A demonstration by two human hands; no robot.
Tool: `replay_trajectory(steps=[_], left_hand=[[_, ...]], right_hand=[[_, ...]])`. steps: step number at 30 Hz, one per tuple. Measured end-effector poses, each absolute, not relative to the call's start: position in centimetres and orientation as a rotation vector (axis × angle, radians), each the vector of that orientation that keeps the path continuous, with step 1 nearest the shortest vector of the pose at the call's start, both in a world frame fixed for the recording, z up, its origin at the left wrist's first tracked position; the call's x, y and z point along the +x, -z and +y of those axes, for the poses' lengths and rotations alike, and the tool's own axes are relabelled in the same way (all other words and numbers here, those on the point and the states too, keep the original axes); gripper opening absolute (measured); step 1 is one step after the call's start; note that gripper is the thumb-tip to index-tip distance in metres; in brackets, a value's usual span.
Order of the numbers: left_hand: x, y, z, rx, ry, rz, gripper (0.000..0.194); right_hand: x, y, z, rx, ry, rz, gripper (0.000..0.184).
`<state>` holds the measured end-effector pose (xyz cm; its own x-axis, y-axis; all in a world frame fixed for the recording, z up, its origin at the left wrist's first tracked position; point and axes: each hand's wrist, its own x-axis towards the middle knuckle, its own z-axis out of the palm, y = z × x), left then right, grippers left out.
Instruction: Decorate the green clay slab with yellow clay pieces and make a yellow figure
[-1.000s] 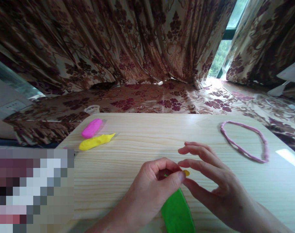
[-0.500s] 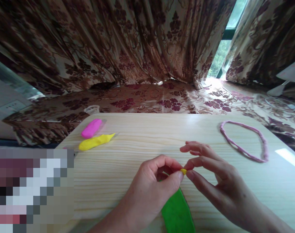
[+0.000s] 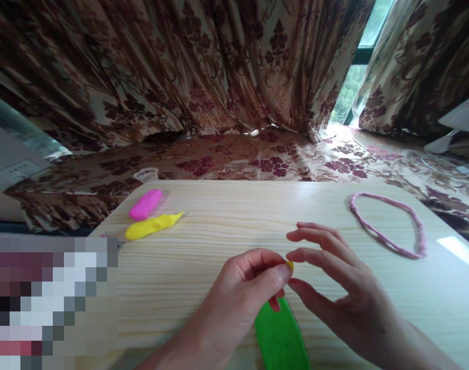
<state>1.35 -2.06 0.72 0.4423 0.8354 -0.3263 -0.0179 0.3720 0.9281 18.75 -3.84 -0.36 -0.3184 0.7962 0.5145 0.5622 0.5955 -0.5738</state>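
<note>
Your left hand (image 3: 249, 290) pinches a small yellow piece (image 3: 290, 266) between thumb and forefinger; only a bit of it shows past your thumb tip. You have the piece above the surface (image 3: 226, 216), over its nearer part, well apart from the far edge. Your right hand (image 3: 355, 290) is empty, its thumb and forefinger parted by a narrow gap just beside the piece, the other visible fingers loosely spread. Whether your right forefinger touches the piece, you cannot tell from this view.

Below your left hand, a flat green strip (image 3: 281, 336) runs toward you and out of the picture, its far end partly hidden by your fingers. Near the far left corner of the surface lies a rounded pink block (image 3: 146, 204). Just beside it, on the side nearer you, a yellow lump (image 3: 152, 227) lies along the left edge, its tapered tip pointing inward. Toward the right edge, near the far right corner, a twisted pale-purple loop (image 3: 422, 240) lies flat.
</note>
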Motion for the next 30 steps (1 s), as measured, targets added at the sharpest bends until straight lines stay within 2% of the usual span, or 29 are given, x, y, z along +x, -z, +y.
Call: replay_trajectory(steps=[4, 11, 30], left_hand=[[1.22, -0.70, -2.20, 1.071, -0.653, 0.946, 0.016], [1.32, -0.83, -1.97, 1.142, -0.646, 0.978, 0.022], [1.34, -0.79, -1.75, 1.190, -0.628, 0.986, 0.023]], right_hand=[[18.71, 0.52, -3.70, -1.093, -0.362, -2.025, 0.026], [18.76, 0.35, -3.96, -1.086, -0.376, -2.017, 0.029], [18.75, 0.41, -3.95, -1.105, -0.377, -2.032, 0.024]])
